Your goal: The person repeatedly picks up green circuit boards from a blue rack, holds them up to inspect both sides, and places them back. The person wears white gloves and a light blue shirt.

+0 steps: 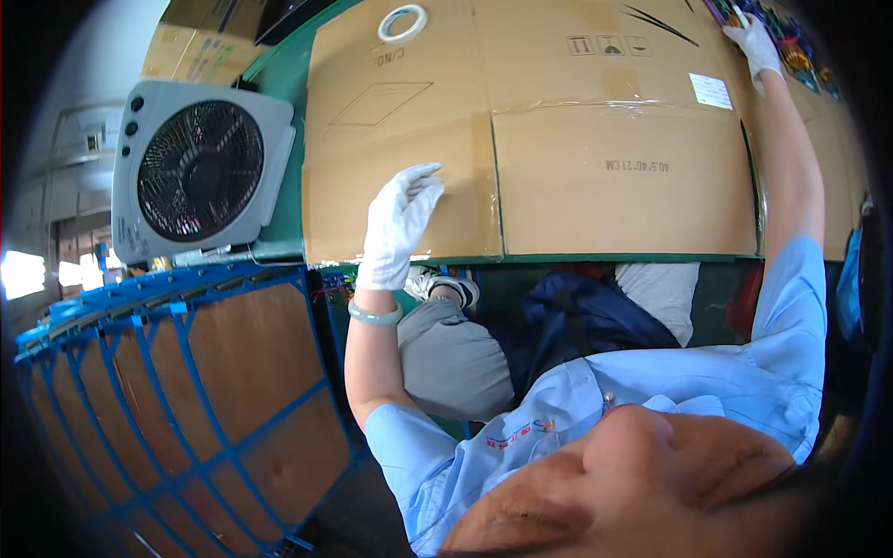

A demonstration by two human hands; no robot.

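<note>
My left hand (398, 231), in a white glove, hovers over the left part of a flat cardboard sheet (614, 205). Its fingers are loosely bent, with a gap to the thumb and nothing held. Far to the right, my right hand (755, 48), also gloved in white, reaches to a pile of shiny multicoloured pieces (795, 51). Its fingers are bent in at the pile's near edge; what they grip there is too small to make out. Several thin black strips (662, 25) lie on the cardboard to the left of that hand.
A roll of white tape (403, 24) lies at the cardboard's far left. A grey box fan (200, 172) stands left of it on the green tabletop (279, 228). Behind the fan are cardboard boxes (200, 46). A blue metal rack with brown panels (251, 372) stands at the lower left.
</note>
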